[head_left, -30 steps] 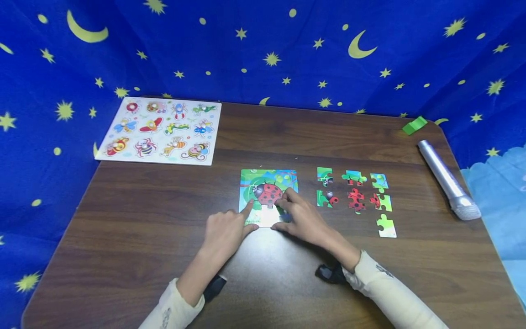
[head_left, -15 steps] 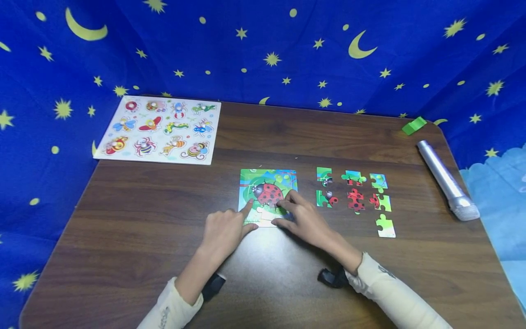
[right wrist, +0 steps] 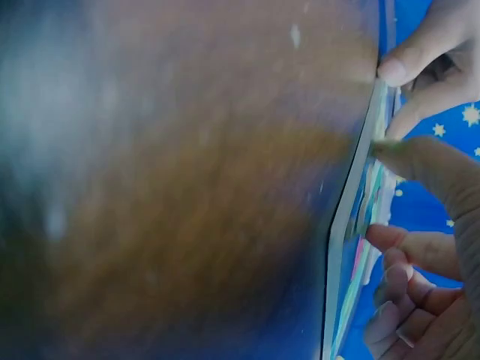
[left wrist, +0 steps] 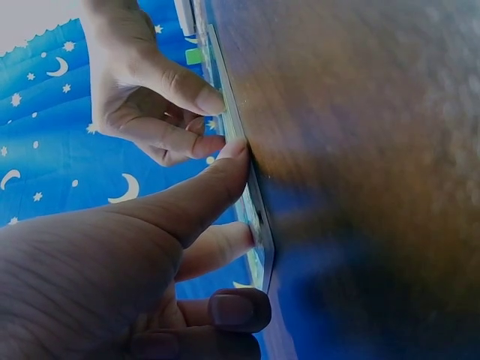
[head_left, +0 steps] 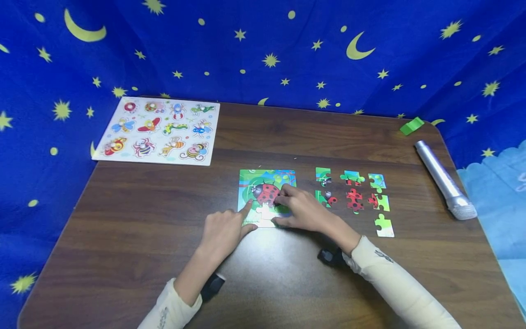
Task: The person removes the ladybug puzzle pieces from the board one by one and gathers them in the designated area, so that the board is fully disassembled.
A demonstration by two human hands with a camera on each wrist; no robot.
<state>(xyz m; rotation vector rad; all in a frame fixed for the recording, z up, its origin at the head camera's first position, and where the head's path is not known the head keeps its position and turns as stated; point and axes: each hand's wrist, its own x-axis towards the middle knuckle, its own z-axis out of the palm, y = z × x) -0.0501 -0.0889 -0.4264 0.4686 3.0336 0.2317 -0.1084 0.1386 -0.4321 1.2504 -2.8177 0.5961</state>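
A square ladybug jigsaw puzzle lies flat on the table with both hands at its front half. My left hand rests at its left side, index finger extended onto the picture and thumb at the front edge; the left wrist view shows the thumb against that edge. My right hand is over the right front part, its thumb and index finger spanning a pale, glare-lit puzzle piece in the bottom row. In the right wrist view its index fingertip meets the puzzle's surface. The hand hides the puzzle's right front corner.
Several loose jigsaw pieces lie in rows right of the puzzle. A silver microphone and a green block are near the table's right edge. An insect peg board lies back left. A starry blue curtain hangs behind.
The pale piece has shifted slightly within the bottom row, its knobbed outline now showing. My right hand's fingers have moved a little with it. My left hand has stayed in place.
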